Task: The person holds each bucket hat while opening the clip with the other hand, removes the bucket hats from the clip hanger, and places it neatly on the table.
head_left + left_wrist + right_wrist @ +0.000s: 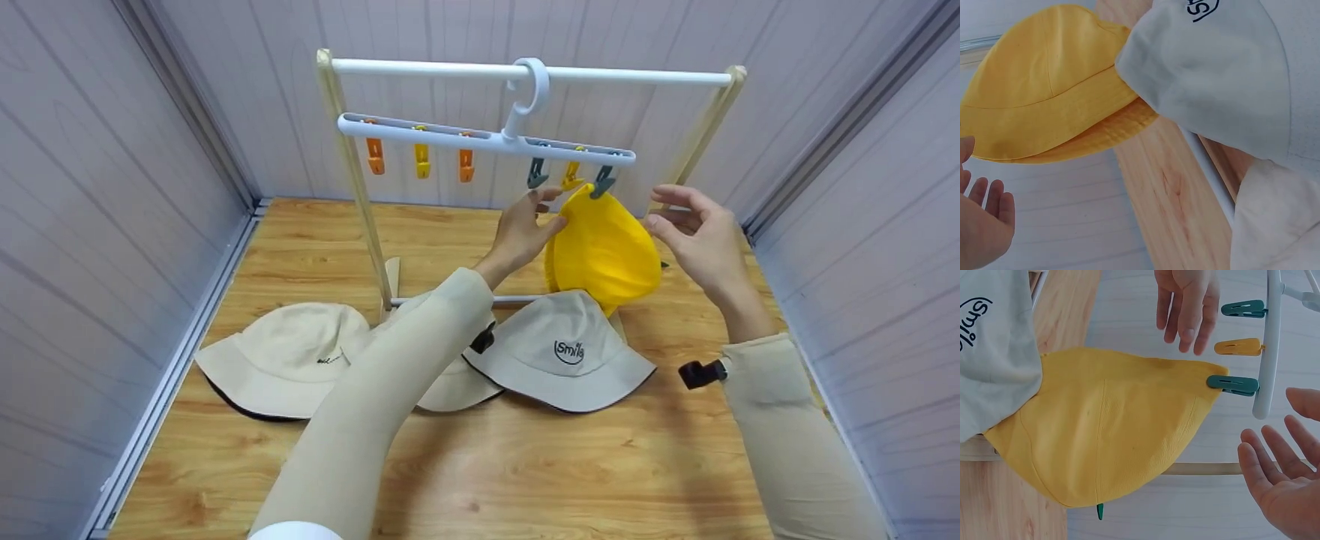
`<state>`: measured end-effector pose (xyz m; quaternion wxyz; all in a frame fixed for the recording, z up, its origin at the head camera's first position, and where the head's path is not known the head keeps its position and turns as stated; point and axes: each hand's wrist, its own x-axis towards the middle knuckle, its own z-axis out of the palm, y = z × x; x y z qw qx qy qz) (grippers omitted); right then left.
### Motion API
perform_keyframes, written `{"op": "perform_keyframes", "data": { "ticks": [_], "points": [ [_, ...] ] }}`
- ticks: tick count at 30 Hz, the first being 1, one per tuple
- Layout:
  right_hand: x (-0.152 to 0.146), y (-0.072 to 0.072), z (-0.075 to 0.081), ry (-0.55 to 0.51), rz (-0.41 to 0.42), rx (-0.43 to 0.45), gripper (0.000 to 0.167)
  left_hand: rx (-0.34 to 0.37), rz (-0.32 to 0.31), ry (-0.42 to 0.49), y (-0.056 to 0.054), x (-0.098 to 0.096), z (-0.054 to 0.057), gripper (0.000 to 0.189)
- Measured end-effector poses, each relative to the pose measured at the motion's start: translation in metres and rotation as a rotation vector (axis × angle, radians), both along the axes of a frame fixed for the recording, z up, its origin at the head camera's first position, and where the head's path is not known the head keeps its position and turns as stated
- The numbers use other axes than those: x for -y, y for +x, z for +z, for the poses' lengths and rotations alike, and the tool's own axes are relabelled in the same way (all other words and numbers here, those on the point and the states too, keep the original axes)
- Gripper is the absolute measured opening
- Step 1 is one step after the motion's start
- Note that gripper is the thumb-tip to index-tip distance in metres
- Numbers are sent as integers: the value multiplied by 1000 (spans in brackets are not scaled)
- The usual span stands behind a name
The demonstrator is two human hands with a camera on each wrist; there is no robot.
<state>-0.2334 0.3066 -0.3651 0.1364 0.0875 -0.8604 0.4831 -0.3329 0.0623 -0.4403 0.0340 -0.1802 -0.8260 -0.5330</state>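
Observation:
A yellow bucket hat [607, 247] hangs by its edge from the dark green clip [603, 182] at the right end of a white hanger [435, 137]. My left hand [523, 229] is beside the hat's left edge, its fingers loosely bent; in the right wrist view a gap shows between those fingers and the yellow fabric. To the right of the hat, my right hand [705, 236] is raised with fingers spread and holds nothing. A yellow clip [572, 177] and another green clip [537, 172] dangle near my left fingertips.
A pale "smile" bucket hat [562, 352] overlaps the yellow hat's lower part in view. More beige hats [292, 360] lie to its left on the wooden tabletop [525, 472]. The hanger hooks over the rack's white rod [435, 69]. Orange clips [375, 157] hang at left.

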Motion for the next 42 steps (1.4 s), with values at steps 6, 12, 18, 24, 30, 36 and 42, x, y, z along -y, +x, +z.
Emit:
{"op": "perform_keyframes", "data": {
  "ticks": [6,12,18,24,30,36,42],
  "points": [
    [3,-5,-5,-25,15,-4,41,-1,3,-11,-6,-10,2,44],
    [3,-8,-8,-42,9,-20,41,-11,30,-29,-7,-22,4,38],
    [6,-9,-9,-63,-1,0,45,14,70,39,-1,-30,3,27],
    [6,-12,-9,-89,-15,29,51,16,72,92,5,-33,5,19],
    [6,-18,-10,-118,-18,42,53,16,71,137,6,-34,7,17],
    [8,-25,-10,-203,18,65,57,32,65,167,7,-35,6,14],
    [12,-31,-10,-333,56,108,63,58,63,181,9,-35,7,14]
  ]
}}
